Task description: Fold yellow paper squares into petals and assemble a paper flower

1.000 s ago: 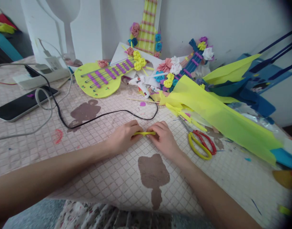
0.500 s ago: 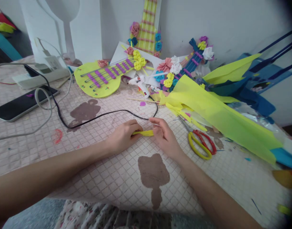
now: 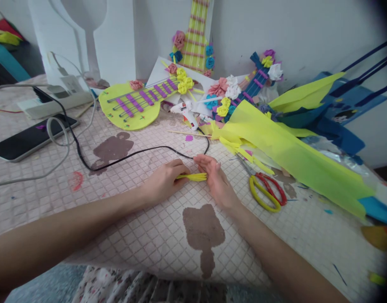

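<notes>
Between my hands, just above the quilted table cover, lies a narrow folded strip of yellow crepe paper (image 3: pixel 197 177). My left hand (image 3: pixel 166 180) pinches its left end, with the fingers closed over it. At the strip's right end my right hand (image 3: pixel 219 182) stands on edge with its fingers stretched out and the palm turned toward the paper. Whether the palm touches the paper's tip I cannot tell. Scissors (image 3: pixel 265 190) with one yellow and one red handle loop rest to the right of my right hand.
Behind the hands a white glue gun (image 3: pixel 186 112) trails a black cord (image 3: pixel 142 149) across the table. A yellow paper guitar (image 3: pixel 130 109) lies at the back. Large yellow crepe sheets (image 3: pixel 294 155) spread along the right. On the left are a phone (image 3: pixel 32 136) and a power strip (image 3: pixel 54 103).
My right hand has come off the strip's right end and its fingers have straightened. More of the yellow strip shows now. My left hand keeps its pinch in nearly the same place.
</notes>
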The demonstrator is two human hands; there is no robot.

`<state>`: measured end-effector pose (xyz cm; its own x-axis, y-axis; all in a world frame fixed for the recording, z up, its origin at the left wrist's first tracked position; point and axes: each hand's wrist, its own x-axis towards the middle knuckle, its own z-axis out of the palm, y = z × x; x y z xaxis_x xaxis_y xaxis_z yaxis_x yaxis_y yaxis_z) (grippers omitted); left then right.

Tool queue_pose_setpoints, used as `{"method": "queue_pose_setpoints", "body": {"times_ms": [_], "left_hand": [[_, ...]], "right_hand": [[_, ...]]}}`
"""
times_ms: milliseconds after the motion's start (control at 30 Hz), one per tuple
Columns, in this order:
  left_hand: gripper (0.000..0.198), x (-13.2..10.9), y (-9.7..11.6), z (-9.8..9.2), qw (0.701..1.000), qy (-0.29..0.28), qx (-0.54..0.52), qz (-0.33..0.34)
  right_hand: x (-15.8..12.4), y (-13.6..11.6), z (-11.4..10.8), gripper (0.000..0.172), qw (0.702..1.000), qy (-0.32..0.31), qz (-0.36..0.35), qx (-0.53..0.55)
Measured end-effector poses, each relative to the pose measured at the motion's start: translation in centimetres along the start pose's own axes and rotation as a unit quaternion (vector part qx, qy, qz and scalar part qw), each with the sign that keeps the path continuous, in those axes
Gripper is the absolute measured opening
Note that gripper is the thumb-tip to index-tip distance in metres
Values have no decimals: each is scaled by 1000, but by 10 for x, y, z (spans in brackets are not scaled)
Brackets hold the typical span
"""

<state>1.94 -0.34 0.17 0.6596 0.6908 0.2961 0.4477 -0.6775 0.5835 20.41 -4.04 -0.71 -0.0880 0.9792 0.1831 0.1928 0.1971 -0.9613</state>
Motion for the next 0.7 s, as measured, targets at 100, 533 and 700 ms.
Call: {"method": "queue_pose_setpoints", "body": {"times_ms": [100,533,700], "left_hand": [[13,0,0,0,1000,3,-2,7],[7,1,-3,-7,999,-7,-19,-25],[25,1,-4,-9,999,-2,-39,-29]], "right_hand": [[0,-10,-7,32,992,-15,-13,-122],[3,-8,-13,14,937,-43,-106,-331],[2,-8,-14,13,938,-30,-118,-324]]}}
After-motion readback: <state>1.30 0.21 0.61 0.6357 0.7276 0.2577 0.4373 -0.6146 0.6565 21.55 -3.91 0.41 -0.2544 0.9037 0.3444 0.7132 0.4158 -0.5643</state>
